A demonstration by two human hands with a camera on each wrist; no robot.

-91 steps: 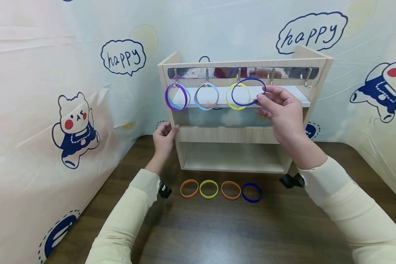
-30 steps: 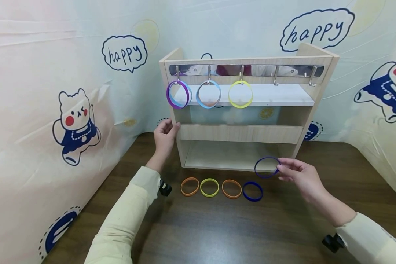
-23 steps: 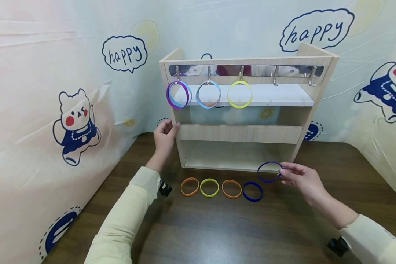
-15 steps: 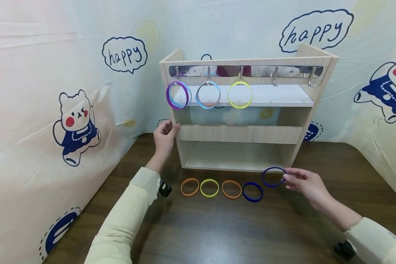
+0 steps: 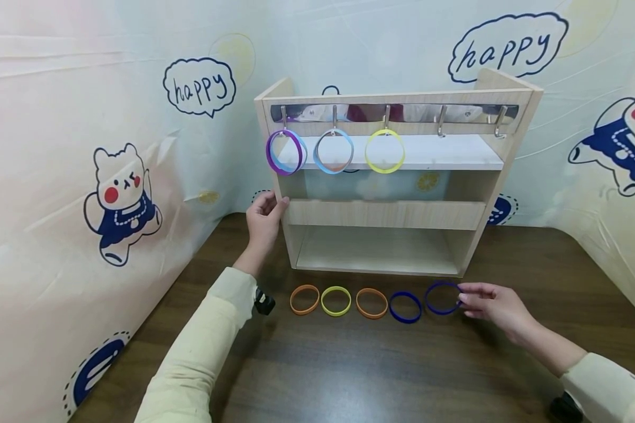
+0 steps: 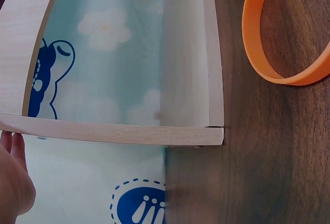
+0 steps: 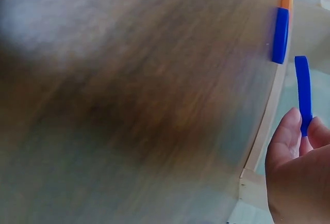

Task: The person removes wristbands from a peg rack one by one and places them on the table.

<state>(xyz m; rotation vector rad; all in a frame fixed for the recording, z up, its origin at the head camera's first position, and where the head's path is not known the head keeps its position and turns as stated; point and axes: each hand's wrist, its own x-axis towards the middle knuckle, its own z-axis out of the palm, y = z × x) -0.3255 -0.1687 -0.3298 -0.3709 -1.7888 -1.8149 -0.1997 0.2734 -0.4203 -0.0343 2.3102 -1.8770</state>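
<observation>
We see the right hand [image 5: 494, 305] low over the table [image 5: 349, 370], pinching a dark blue band [image 5: 442, 298] by its right edge between thumb and fingertips [image 7: 289, 131]. The band sits at the right end of a row on the table, just beside another blue band [image 5: 405, 307]; we cannot tell if it touches the wood yet. In the right wrist view it stands on edge [image 7: 303, 92], apart from the blue one [image 7: 280, 35].

Row from left: orange band [image 5: 304, 299], yellow band [image 5: 336, 301], second orange band [image 5: 371, 304], the blue one, then the held one. All lie flat in front of the wooden rack [image 5: 386, 214].

The left hand [image 5: 263, 220] grips the rack's left side panel, thumb on the front edge, fingers curled round behind. In the left wrist view only the fingertips [image 6: 13, 146] show at the panel edge, with the orange band [image 6: 281, 33] on the table nearby.

On the rack's top rail, three hooks carry bands: purple [image 5: 284, 152], light blue [image 5: 333, 151], yellow-green [image 5: 384, 151]. Two hooks [image 5: 441, 120] to the right hang bare.

Cartoon-print sheet [image 5: 127, 194] behind and at both sides.
</observation>
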